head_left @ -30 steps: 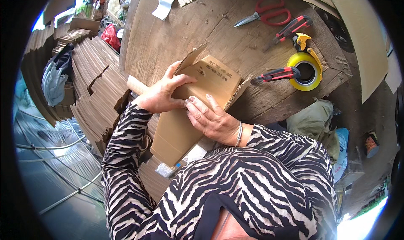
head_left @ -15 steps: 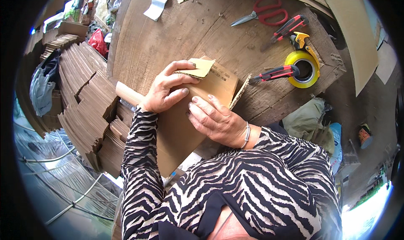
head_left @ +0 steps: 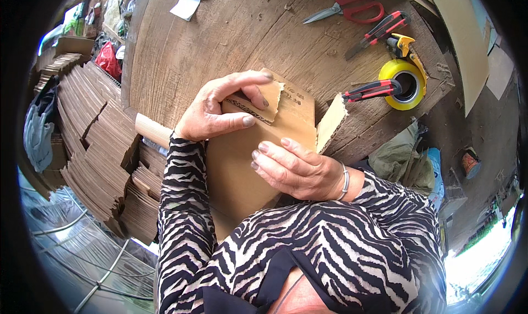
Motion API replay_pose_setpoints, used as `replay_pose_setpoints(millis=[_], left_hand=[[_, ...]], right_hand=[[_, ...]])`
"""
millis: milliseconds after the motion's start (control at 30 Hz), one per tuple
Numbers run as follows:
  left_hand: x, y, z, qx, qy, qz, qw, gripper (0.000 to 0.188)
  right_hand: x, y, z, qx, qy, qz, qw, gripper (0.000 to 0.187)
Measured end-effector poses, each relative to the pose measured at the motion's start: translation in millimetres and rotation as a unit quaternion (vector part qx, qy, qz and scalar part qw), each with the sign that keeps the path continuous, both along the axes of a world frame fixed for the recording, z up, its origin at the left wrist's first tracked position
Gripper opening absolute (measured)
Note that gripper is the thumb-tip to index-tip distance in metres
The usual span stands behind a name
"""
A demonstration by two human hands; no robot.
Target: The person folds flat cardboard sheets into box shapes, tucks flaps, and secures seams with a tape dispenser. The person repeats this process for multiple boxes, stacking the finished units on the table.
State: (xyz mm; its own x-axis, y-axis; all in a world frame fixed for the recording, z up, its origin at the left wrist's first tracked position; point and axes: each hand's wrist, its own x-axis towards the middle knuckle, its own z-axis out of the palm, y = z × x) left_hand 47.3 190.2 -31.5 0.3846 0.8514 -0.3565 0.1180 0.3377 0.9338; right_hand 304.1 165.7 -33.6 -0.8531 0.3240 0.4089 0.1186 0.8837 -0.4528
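A flat folded piece of brown cardboard (head_left: 242, 176) lies slantwise in front of me, with short flaps at its far end. My left hand (head_left: 212, 108) is curled over the left flap (head_left: 270, 109). One of its fingers is bent down on the flap, and its thumb lies beside the flap's cut edge. Over the lower right part of the cardboard is my right hand (head_left: 300, 170), fingers slightly bent and a little apart, holding nothing. Just beyond it a right flap (head_left: 331, 122) stands tilted up. My left palm's underside is hidden.
Red-handled scissors (head_left: 357, 6), two red-and-black utility knives (head_left: 385, 28) and a yellow tape roll (head_left: 397, 83) lie on the wooden table (head_left: 181, 55). White paper (head_left: 190, 0) is at far left. Stacked cardboard (head_left: 102, 130) and a round wooden rod (head_left: 151, 130) are left.
My right hand has drawn back to the right, away from my left hand. My left fingers have shifted on the left flap, and the right flap has opened outward. The view has shifted slightly.
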Motion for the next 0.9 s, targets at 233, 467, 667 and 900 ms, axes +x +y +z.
replay_pose_setpoints(millis=[233,467,667,900], left_hand=[[-3,12,-4,0.050,0.077,-0.097,0.991,0.045],[-1,16,-7,0.071,0.087,-0.100,0.989,0.042],[-5,20,-8,0.060,0.080,-0.106,0.989,0.036],[-4,20,-11,0.072,0.065,-0.115,0.989,0.035]], right_hand=[[26,-12,-24,0.035,0.044,-0.110,0.992,0.029],[28,-51,-47,-0.103,0.114,-0.287,0.946,0.053],[21,-54,-43,-0.277,0.069,-0.291,0.913,0.086],[15,-9,-63,-0.370,0.138,-0.101,0.913,0.066]])
